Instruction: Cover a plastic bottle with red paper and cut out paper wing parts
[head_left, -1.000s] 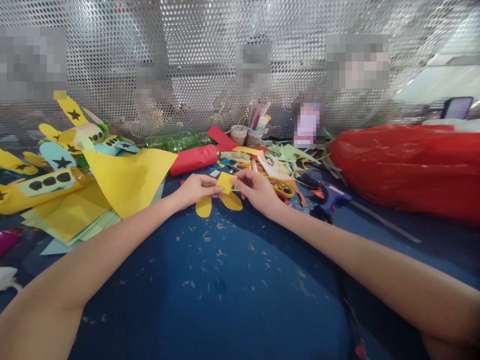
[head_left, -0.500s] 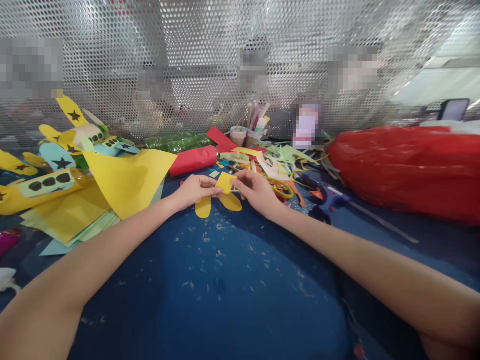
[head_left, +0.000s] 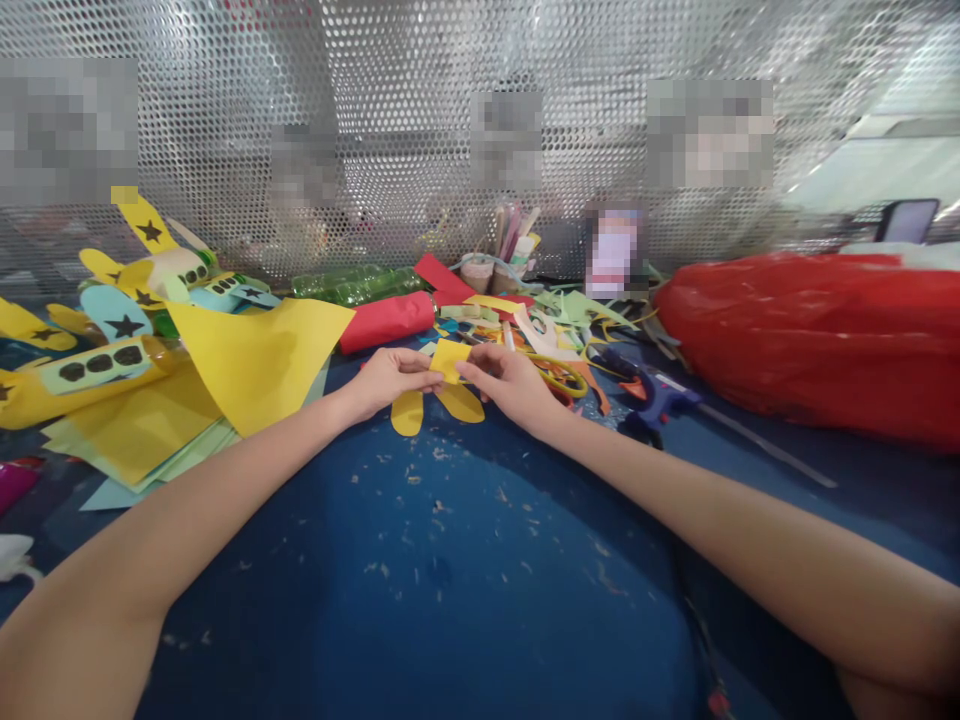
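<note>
A small yellow piece of paper [head_left: 448,358] is held up between my two hands, over the middle of the blue table. My left hand [head_left: 394,382] pinches its left corner between thumb and fingers. On the opposite side my right hand [head_left: 514,385] grips the edge, thumb in front. Just below lie two rounded yellow paper cutouts, one under the left fingertips [head_left: 407,413] and the other under the right hand [head_left: 461,403]. Their upper ends are hidden by the hands and the held piece.
Paper-covered bottle planes [head_left: 97,370] and yellow sheets [head_left: 259,355] crowd the left. Behind my hands lie a red-wrapped bottle [head_left: 388,321], green bottles [head_left: 360,283] and paper scraps [head_left: 577,310]. Yellow-handled scissors [head_left: 566,378], a blue glue gun [head_left: 664,397] and a red plastic bag [head_left: 817,340] are rightward.
The yellow paper piece has tilted and shifted slightly up and left. My right thumb has slid a little left across it. The surrounding things stay put.
</note>
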